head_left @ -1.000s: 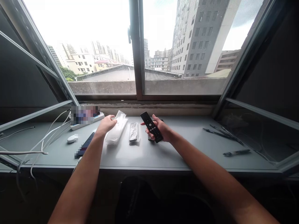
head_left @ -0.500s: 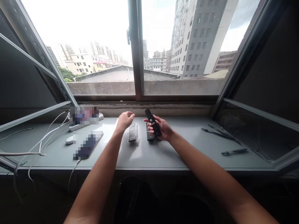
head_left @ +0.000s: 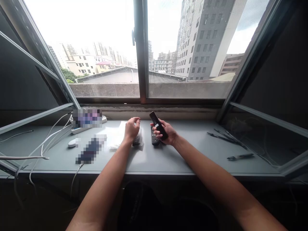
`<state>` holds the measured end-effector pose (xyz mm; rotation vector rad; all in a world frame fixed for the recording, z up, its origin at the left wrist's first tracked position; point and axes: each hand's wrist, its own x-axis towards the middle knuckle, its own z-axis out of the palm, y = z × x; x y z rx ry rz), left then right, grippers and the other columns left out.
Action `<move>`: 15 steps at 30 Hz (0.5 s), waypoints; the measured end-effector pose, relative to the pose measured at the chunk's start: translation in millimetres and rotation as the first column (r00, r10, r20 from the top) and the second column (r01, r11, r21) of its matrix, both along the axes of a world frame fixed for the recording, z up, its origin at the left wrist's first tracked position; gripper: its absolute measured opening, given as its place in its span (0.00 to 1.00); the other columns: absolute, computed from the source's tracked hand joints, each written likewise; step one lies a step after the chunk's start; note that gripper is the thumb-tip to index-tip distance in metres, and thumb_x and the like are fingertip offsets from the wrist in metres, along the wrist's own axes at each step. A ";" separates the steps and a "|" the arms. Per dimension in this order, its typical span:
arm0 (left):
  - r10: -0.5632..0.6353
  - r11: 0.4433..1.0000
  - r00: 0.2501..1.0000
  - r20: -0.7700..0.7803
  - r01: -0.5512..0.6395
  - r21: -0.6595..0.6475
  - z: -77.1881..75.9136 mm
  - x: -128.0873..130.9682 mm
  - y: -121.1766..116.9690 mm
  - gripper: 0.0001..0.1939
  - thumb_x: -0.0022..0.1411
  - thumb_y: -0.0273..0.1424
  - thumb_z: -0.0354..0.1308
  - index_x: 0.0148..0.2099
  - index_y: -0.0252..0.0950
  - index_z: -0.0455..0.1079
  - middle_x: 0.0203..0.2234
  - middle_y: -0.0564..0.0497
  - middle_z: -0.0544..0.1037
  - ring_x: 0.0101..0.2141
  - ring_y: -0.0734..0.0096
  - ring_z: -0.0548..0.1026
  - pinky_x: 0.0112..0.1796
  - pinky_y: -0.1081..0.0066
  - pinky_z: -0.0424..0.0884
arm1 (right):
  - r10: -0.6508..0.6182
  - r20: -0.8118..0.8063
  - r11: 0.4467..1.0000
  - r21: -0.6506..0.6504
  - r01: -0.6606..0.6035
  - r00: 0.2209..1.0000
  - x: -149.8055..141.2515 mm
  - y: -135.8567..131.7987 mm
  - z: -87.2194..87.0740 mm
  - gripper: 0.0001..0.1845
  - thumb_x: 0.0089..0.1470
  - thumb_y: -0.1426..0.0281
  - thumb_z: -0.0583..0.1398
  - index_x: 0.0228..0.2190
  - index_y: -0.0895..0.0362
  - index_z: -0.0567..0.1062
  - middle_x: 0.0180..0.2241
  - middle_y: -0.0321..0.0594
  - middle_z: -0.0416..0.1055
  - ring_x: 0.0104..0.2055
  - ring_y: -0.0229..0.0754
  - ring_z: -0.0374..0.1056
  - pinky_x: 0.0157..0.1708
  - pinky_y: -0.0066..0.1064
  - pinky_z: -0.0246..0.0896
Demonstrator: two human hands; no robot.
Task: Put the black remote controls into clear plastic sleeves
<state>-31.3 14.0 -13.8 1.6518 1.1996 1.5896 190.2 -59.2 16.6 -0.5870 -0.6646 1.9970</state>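
A black remote control (head_left: 161,130) is held in my right hand (head_left: 170,132), tilted with its top to the upper left. Its smooth back faces me and bears a small white patch. Beneath it on the desk lies a second black remote (head_left: 155,140), its upper part covered by my fingers. My left hand (head_left: 132,129) hovers over a remote in clear plastic wrap (head_left: 137,141), fingers loosely curled and nothing visible in them. Beside my left wrist lies a white sheet or wrapper (head_left: 116,142), partly hidden by the hand.
On the left are a phone (head_left: 90,151) on a cable, a white rounded gadget (head_left: 72,143), a power strip (head_left: 104,119) and loose white cables (head_left: 39,158). Pens (head_left: 240,157) lie at the right. Metal frames flank the desk (head_left: 192,157), with a window behind.
The remote in my right hand has turned over from its button side to its back. My left hand has shifted slightly right, over the wrapped remote, uncovering the white sheet.
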 end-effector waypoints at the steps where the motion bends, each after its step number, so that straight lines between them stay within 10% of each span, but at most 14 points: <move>1: -0.003 1.000 1.000 -0.011 0.003 0.000 -0.2 0.7 -0.3 0.07 0.66 0.28 0.64 0.43 0.42 0.82 0.43 0.43 0.83 0.55 0.49 0.77 0.60 0.58 0.71 | -0.039 0.031 0.999 -0.003 0.039 0.999 -1.1 -0.6 0.7 0.16 0.75 0.60 0.56 0.48 0.60 0.75 0.28 0.38 0.71 0.23 0.36 0.67 0.17 0.22 0.64; 5: -0.056 0.998 0.997 -0.056 0.056 0.006 -3.2 7.0 -0.6 0.06 0.64 0.27 0.64 0.42 0.42 0.82 0.43 0.42 0.83 0.56 0.48 0.76 0.63 0.56 0.68 | -0.090 0.097 0.996 -0.014 0.091 0.991 -4.6 -2.2 2.9 0.16 0.76 0.58 0.54 0.48 0.57 0.74 0.36 0.45 0.78 0.32 0.41 0.75 0.24 0.25 0.72; 15: -0.082 0.997 0.996 -0.024 0.082 -0.016 -1.4 12.0 -5.5 0.07 0.64 0.27 0.64 0.42 0.42 0.82 0.43 0.41 0.83 0.55 0.48 0.77 0.62 0.56 0.69 | 0.045 -0.077 0.998 0.046 -0.042 0.996 1.5 -1.0 -1.8 0.20 0.74 0.59 0.50 0.52 0.58 0.75 0.28 0.37 0.67 0.23 0.38 0.60 0.17 0.25 0.59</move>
